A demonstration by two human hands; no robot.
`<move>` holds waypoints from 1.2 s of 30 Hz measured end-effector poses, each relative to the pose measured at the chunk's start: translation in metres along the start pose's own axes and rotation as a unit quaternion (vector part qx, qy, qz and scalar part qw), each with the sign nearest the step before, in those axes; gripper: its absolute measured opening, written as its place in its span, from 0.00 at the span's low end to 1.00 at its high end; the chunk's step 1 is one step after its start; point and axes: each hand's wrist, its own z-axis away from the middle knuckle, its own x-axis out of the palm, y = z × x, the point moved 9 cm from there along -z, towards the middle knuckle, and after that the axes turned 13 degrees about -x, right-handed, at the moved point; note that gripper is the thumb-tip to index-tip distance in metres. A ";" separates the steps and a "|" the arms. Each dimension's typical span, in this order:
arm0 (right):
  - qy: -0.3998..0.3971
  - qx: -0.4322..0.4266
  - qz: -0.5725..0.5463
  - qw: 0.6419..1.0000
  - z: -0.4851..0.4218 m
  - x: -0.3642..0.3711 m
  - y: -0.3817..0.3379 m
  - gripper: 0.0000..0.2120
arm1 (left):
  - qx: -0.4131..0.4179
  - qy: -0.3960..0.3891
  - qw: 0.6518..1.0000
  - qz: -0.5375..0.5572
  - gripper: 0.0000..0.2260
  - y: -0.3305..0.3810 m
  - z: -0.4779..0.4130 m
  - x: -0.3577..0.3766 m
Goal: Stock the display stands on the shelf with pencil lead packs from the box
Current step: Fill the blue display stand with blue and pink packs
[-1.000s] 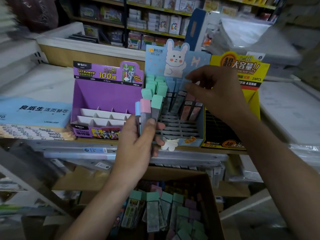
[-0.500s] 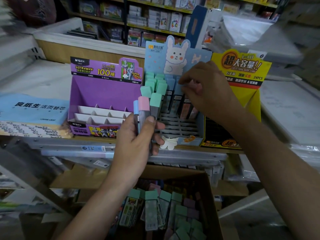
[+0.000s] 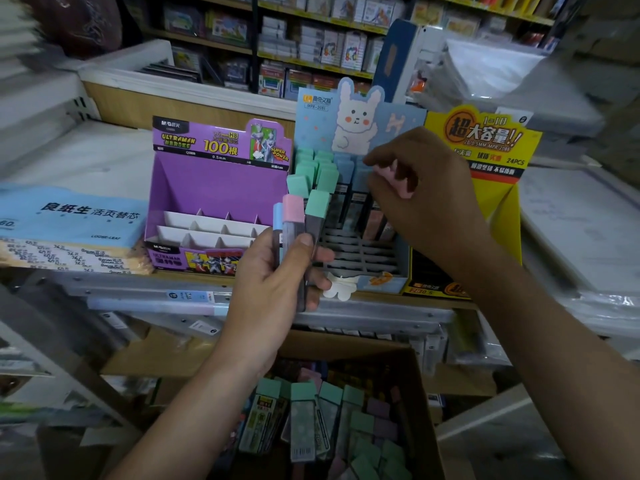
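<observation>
The right hand [image 3: 426,188] has its fingers curled close together, pinching a pink-capped pack [image 3: 394,178] by the cap. The body of this pack is hidden behind the palm, so it cannot be told whether its lower end sits in a slot. The left hand [image 3: 277,282] grips three packs [image 3: 293,216] with blue, pink and green caps. The thumb presses across their fronts, the fingertips wrap round from behind, and the lower ends are covered by the palm. Each pack is a slim, dark translucent case topped by a pastel block cap. Directly behind the right fingers stands the bunny stand [image 3: 356,116] — green- and blue-capped packs fill its rows to the left of those fingers, with a slotted grid below them. Left of the left fingers is the purple stand [image 3: 214,188], fitted with white divided tiers. Right of the right hand is the yellow stand [image 3: 485,140], partly masked by the wrist. All three stands rest on the shelf [image 3: 381,306], a wooden board with a metal front rail. Below both hands sits the box [image 3: 426,393] — cut off by the lower edge and holding loose packs [image 3: 304,420], mostly green-capped. Farther left lies a paper stack [image 3: 69,216]. The stationery racks beyond are blurred.
</observation>
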 end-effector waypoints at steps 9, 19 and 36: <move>-0.103 0.112 -0.313 0.937 0.018 0.033 -0.002 0.12 | -0.004 -0.049 0.999 -0.005 0.07 -0.001 0.006 0.009; -0.099 0.140 -0.425 0.889 0.018 0.044 -0.002 0.13 | -0.026 -0.051 0.998 0.035 0.09 0.002 0.005 0.002; -0.006 0.121 -0.217 0.969 -0.012 0.010 0.016 0.06 | 0.042 0.013 0.998 -0.036 0.07 0.035 0.006 -0.037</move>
